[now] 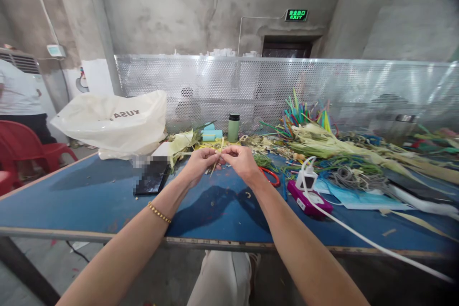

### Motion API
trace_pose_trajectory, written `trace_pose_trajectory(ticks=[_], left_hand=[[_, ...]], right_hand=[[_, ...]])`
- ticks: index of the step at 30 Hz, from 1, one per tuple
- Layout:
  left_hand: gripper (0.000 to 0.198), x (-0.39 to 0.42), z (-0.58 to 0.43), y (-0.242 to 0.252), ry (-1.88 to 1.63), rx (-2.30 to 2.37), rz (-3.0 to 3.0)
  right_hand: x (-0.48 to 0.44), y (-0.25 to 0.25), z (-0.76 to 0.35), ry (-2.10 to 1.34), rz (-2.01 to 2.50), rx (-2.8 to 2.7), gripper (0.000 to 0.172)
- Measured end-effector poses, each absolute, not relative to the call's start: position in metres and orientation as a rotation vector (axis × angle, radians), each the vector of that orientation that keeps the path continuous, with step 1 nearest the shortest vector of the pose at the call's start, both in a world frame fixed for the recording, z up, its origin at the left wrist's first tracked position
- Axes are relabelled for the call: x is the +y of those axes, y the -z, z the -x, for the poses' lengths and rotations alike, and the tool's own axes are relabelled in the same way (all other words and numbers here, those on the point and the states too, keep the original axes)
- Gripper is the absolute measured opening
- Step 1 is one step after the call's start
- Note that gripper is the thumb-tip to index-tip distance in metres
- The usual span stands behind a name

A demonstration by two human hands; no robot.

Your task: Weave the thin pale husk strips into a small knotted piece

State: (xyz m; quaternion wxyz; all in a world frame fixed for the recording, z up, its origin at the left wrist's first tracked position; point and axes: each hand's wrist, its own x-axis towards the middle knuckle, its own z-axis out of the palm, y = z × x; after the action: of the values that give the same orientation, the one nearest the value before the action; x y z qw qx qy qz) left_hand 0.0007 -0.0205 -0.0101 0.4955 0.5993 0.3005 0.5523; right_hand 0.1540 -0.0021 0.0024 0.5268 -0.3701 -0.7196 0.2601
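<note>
My left hand (198, 165) and my right hand (241, 160) meet fingertip to fingertip above the blue table. Both are closed in a pinch on thin pale husk strips (213, 169), whose ends stick out below and above the fingers. How the strips lie between the fingertips is hidden. Left of my left hand are a loose husk leaf (182, 143) and a dark tablet-like device (152, 178), partly blurred out. Close to my right hand, a red ring (271, 176) lies on the table. A gold bead bracelet circles my left wrist.
A white plastic bag (114, 122) stands at the back left. Behind my hands is a green bottle (234, 129). To the right are a purple power strip (309, 199) with a white charger and cable, long husks (322, 141) and coloured stems. A perforated metal screen (211, 81) backs the table.
</note>
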Motion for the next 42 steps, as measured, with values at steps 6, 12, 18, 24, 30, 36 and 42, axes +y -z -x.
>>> trace_pose_trajectory(ticks=[6,12,18,24,30,36,42], left_hand=[[0.025,-0.022,0.0,0.007,-1.403,0.735,-1.454],[0.022,-0.022,-0.002,0.007,-1.493,0.746,-1.452],[0.023,-0.024,-0.003,0.006,-1.474,0.714,-1.449],[0.027,-0.024,-0.004,0.007,-1.456,0.715,-1.393],[0.027,-0.021,-0.004,0.011,-1.485,0.731,-1.377],[0.026,-0.025,-0.005,0.008,-1.453,0.713,-1.325],[0.027,-0.026,-0.004,0.007,-1.468,0.735,-1.327]], right_hand=[[0.002,-0.003,-0.158,-0.484,0.927,-1.738,0.014],[-0.002,-0.005,-0.157,-0.45,0.973,-1.778,0.023],[-0.003,-0.006,-0.157,-0.425,1.0,-1.798,0.025],[-0.001,-0.004,-0.157,-0.404,0.99,-1.8,0.017],[-0.003,-0.004,-0.155,-0.416,0.998,-1.817,0.018],[-0.005,-0.006,-0.155,-0.44,0.98,-1.814,0.017],[-0.009,-0.008,-0.153,-0.383,0.988,-1.817,0.015]])
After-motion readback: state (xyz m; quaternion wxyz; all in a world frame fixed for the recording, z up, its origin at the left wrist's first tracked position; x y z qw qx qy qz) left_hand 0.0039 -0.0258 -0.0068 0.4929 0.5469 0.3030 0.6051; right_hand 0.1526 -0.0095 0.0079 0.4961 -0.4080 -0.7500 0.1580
